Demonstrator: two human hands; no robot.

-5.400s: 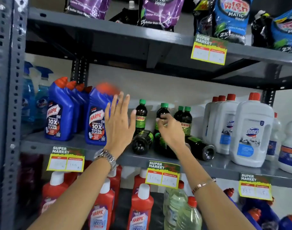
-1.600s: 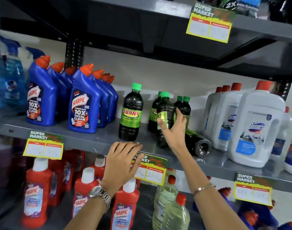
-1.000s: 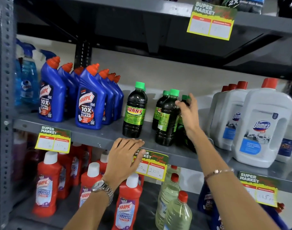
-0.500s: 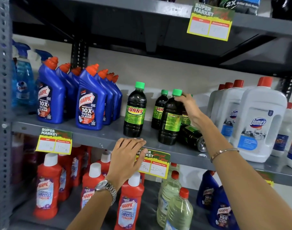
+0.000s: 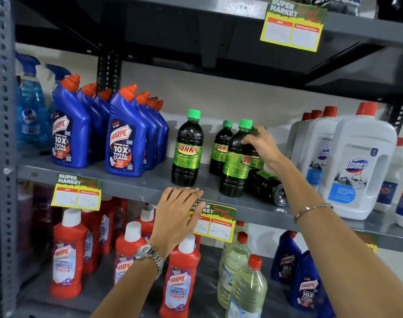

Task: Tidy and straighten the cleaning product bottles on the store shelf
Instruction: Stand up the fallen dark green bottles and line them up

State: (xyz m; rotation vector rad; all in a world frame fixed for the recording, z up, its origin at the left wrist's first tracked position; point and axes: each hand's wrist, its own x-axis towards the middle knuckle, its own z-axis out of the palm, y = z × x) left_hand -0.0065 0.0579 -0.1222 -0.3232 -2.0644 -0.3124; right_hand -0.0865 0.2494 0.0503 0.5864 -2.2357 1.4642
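Observation:
Several dark Sunny bottles with green caps stand mid-shelf. One Sunny bottle stands alone at the left, a second stands at the front right, and a third is behind it. My right hand is closed around the neck of a rear Sunny bottle, which is mostly hidden. Just right of the front one, another Sunny bottle lies on its side. My left hand rests flat on the front edge of the grey shelf, holding nothing.
Blue Harpic bottles stand in two rows at the left, with spray bottles beyond them. White Domex jugs fill the right. Red Harpic bottles and clear bottles are on the lower shelf. Price tags hang from the edges.
My right hand has slid down from the cap level onto the neck of the rear Sunny bottle. My left hand has stayed on the shelf edge.

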